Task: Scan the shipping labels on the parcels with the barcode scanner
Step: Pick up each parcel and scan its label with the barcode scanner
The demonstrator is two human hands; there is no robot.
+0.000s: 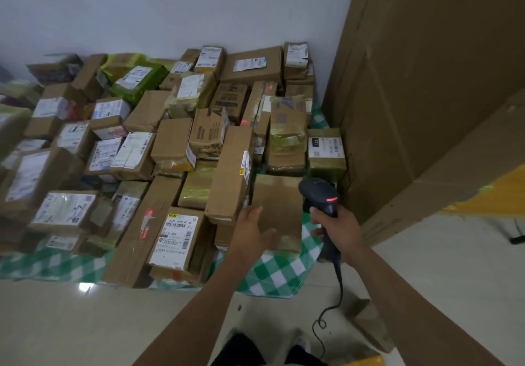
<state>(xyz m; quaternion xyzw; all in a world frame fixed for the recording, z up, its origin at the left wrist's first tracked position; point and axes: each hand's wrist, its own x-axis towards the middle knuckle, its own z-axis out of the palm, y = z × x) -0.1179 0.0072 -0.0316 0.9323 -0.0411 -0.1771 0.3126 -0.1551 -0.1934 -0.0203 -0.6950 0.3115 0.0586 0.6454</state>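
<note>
Several cardboard parcels with white shipping labels lie packed together on a green-and-white checked cloth (279, 276) on the floor. A plain brown parcel (279, 209) lies at the near right of the pile, no label showing on its top. My left hand (250, 230) is over its near left edge, fingers straight and spread. My right hand (336, 227) grips the handle of a black corded barcode scanner (319, 192); a red light glows on its head, which points towards the pile beside that parcel. A labelled parcel (176, 237) lies to the left.
Large brown cardboard sheets (426, 95) lean against the wall on the right, close to the scanner. A white wall (170, 10) rises behind the pile. The scanner's black cable (326, 317) trails over the pale tiled floor (85, 323) near my feet.
</note>
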